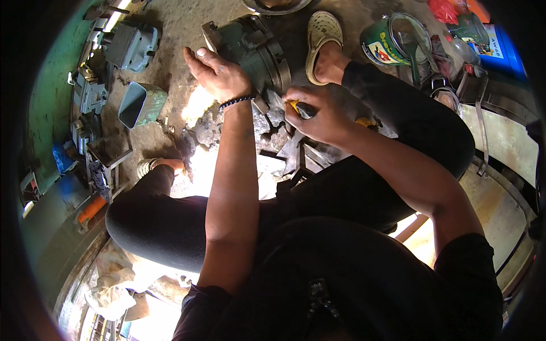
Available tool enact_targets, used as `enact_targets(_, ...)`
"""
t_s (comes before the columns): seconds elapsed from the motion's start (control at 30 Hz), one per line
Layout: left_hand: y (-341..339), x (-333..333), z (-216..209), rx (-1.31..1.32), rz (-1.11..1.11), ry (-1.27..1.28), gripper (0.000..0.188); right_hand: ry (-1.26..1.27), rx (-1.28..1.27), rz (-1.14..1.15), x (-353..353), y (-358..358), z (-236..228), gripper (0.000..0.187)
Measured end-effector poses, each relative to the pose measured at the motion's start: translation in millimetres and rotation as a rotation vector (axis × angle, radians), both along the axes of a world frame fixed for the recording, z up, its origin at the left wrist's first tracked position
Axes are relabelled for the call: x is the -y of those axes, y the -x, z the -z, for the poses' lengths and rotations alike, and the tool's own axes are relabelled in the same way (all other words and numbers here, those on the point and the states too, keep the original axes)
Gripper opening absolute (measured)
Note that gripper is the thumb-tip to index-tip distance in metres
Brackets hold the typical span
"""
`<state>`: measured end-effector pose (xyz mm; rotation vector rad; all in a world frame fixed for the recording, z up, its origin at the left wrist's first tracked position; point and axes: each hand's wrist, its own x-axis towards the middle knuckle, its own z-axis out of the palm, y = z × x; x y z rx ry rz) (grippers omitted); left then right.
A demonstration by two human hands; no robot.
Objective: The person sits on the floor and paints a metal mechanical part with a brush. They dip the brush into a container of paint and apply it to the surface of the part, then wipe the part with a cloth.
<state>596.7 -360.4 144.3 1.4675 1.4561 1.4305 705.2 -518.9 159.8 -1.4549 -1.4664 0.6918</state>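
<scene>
The left hand is held open, its fingers extended and the thumb standing apart. It is in front of a big dark metal part, which is on the dirty floor, near the right shoe; from this view I cannot tell if the hand touches it. The right hand is closed around a yellow and black handle, just beside the lower right side of this metal part. A green square tube lies to the left, and a green bucket stands to the right.
</scene>
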Motion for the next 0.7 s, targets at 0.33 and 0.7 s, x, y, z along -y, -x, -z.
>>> enact_targets(0.33,1.5,-1.5,4.3,-0.032,-0.006,-0.037,0.06,-0.154,0.088,0.02,-15.5,-9.5,-33.8,0.022)
enact_targets(0.7,-0.2,-2.0,2.8,-0.002,-0.002,-0.031,0.062,0.382,0.257,-0.355,18.3,6.1,23.5,0.031)
